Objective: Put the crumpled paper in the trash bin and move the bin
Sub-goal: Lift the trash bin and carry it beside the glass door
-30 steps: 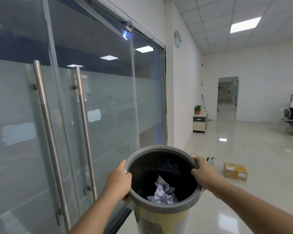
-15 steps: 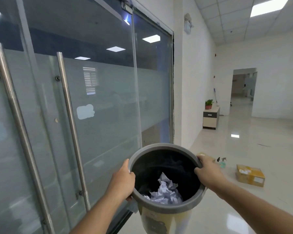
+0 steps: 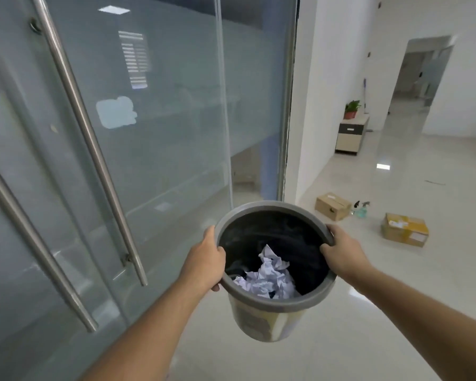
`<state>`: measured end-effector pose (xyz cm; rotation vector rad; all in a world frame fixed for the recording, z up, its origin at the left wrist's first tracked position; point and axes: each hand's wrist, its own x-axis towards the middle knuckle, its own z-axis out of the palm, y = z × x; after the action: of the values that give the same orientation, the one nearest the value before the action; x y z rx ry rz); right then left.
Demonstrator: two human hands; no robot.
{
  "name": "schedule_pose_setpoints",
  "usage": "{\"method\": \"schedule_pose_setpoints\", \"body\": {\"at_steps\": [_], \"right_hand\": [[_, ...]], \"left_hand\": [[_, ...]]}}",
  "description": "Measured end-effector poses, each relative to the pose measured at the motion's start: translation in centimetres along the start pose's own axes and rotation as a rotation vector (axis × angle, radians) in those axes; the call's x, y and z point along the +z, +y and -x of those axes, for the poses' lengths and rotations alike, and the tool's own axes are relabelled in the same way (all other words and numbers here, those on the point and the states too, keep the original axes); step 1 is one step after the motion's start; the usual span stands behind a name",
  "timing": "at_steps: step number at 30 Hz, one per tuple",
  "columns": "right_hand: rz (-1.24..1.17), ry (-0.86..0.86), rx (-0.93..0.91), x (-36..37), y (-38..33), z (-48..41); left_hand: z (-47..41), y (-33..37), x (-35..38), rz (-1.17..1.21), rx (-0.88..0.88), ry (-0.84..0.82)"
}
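Head view showed the crumpled paper (image 3: 270,276) already inside the trash bin (image 3: 261,213); left hand (image 3: 204,261) and right hand (image 3: 341,250) clamped its rim, bin not yet set down.

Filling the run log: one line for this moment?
left hand, right hand: gripping grey-rimmed trash bin | crumpled white paper: inside | bin: lifted

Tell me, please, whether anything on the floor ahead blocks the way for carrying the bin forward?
Nothing stands directly ahead of the bin. Two cardboard boxes and a spray bottle lie ahead to the right.
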<state>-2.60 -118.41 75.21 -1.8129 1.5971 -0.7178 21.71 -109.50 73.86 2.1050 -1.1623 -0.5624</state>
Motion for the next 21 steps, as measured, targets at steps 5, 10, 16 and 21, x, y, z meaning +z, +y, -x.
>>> {"method": "schedule_pose_setpoints", "body": {"at_steps": [5, 10, 16, 21], "right_hand": [[0.098, -0.015, 0.036, 6.9, 6.5, -1.7], [0.135, -0.051, 0.073, 16.3, 16.9, -1.6], [0.135, -0.088, 0.094, 29.4, 32.4, -0.2], [0.144, -0.134, 0.132, 40.5, 46.3, 2.1]], "left_hand": [[-1.7, -6.7, 6.4, -0.058, -0.063, -0.020], [-1.9, -16.4, 16.3, -0.134, -0.103, -0.009], [-0.8, -30.8, 30.3, -0.169, -0.103, -0.054], [0.7, -43.5, 42.2, -0.205, -0.127, -0.113]]}}
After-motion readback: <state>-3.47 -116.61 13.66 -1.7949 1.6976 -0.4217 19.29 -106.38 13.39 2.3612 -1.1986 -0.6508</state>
